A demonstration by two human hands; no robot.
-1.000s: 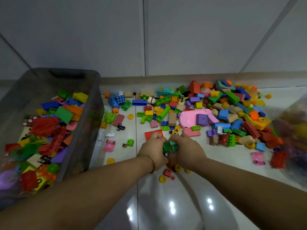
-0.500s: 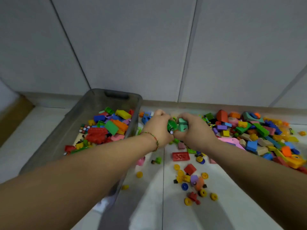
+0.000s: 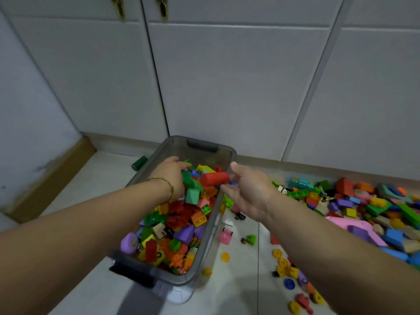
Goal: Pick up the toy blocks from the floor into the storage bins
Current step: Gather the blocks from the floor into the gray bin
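1. Storage bin (image 3: 213, 159): grey, see-through, dark handle at each end. It stands on the floor (image 3: 241, 280) with its far end close to the floor's far edge, below the white cabinet doors (image 3: 227, 87). It is filled approx. to mid-height with mixed toy blocks.

2. Left hand (image 3: 171, 178): over the bin's far half, near the left wall, back of hand up, thin bracelet (image 3: 169, 186) on the wrist. Green blocks (image 3: 192, 183) and a mint block (image 3: 192, 196) sit right at the palm side. The palm is hidden from my view, so I cannot tell whether the fingers grip them or have let go.

3. Right hand (image 3: 248, 194): at the bin's right wall, near the far right corner, thumb up, fingers straight and spread, holding nothing. A red cylinder block (image 3: 214, 178) lies horizontal just beside the fingertips, inside the bin's outline and above the other blocks; contact w/ the fingers is not confirmed.

4. Floor, right of the bin: the loose pile of blocks (image 3: 368, 205) runs toward the floor's right edge, incl. a large pink piece (image 3: 347, 225). Yellow wheel discs (image 3: 225, 257) and a small pink toy (image 3: 226, 237) lie just beside the bin's right wall.

5. Floor, left of the bin: one green cylinder (image 3: 139, 163) lies near the bin's far left corner.
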